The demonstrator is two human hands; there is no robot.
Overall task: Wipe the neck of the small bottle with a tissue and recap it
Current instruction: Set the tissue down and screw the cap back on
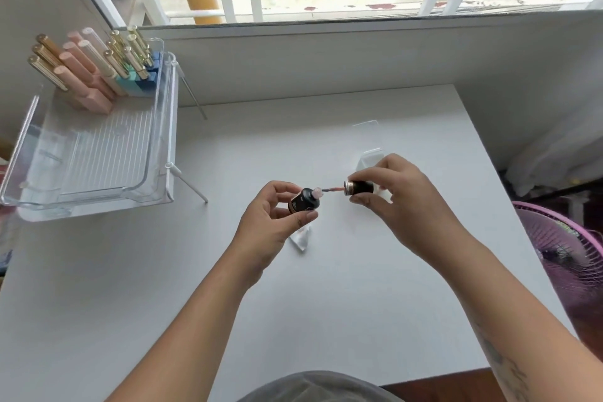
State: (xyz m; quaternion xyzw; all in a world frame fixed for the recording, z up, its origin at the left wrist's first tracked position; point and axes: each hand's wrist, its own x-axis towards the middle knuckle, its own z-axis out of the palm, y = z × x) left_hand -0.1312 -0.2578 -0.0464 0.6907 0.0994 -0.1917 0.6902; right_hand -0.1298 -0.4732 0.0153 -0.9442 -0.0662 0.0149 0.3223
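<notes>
My left hand (274, 222) holds a small black bottle (303, 201) tilted to the right, its pale neck (317, 192) bare. My right hand (401, 202) pinches the black cap (360, 188), whose pink-coated brush stem (332, 189) points left, its tip at the bottle's mouth. A crumpled white tissue (301, 240) lies on the white table (326, 303) just below my left hand. Both hands hover above the middle of the table.
A clear plastic tray (98, 153) on thin legs stands at the left, with several pink, blue and gold-capped bottles (98, 68) at its back. A small clear stand (368, 147) sits behind my right hand. A pink fan (574, 258) is beyond the table's right edge.
</notes>
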